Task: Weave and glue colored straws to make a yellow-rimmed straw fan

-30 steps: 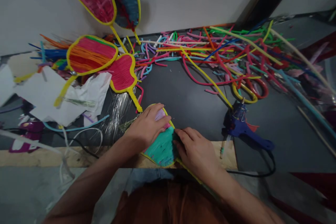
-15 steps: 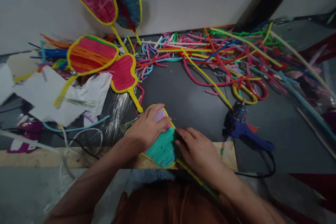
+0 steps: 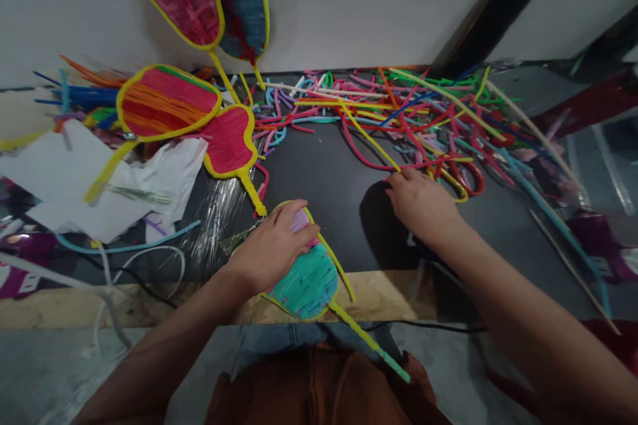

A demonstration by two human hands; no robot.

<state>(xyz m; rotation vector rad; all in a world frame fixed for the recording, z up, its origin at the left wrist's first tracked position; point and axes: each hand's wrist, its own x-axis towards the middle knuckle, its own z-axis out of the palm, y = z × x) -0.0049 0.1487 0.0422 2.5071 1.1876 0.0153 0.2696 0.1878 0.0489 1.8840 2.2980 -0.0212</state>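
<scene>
My left hand point(image 3: 272, 239) curves over a fan-shaped pipe-cleaner piece point(image 3: 304, 282), holding it at the table's front edge. The piece has teal, pink and lilac filling, a yellow rim and a yellow stem with a green tip. A yellow strip point(image 3: 343, 272) sticks out loose along its right side. My right hand point(image 3: 423, 202) is over the table to the right, fingers bent downward. Its fingertips meet a long yellow pipe cleaner point(image 3: 371, 137), beside scissors with yellow and red handles point(image 3: 471, 178). Whatever lies under that palm is hidden, including most of the blue glue gun.
Two finished-looking pipe-cleaner panels, a striped one point(image 3: 169, 103) and a pink one point(image 3: 229, 143), lie at the left near white paper point(image 3: 74, 179). Loose pipe cleaners point(image 3: 323, 106) cover the back edge. A black cord point(image 3: 428, 325) and a white cable point(image 3: 107, 279) run along the front.
My right hand has left the teal piece and moved right and away from me, over the glue gun. My left hand stays on the piece. The view has shifted slightly.
</scene>
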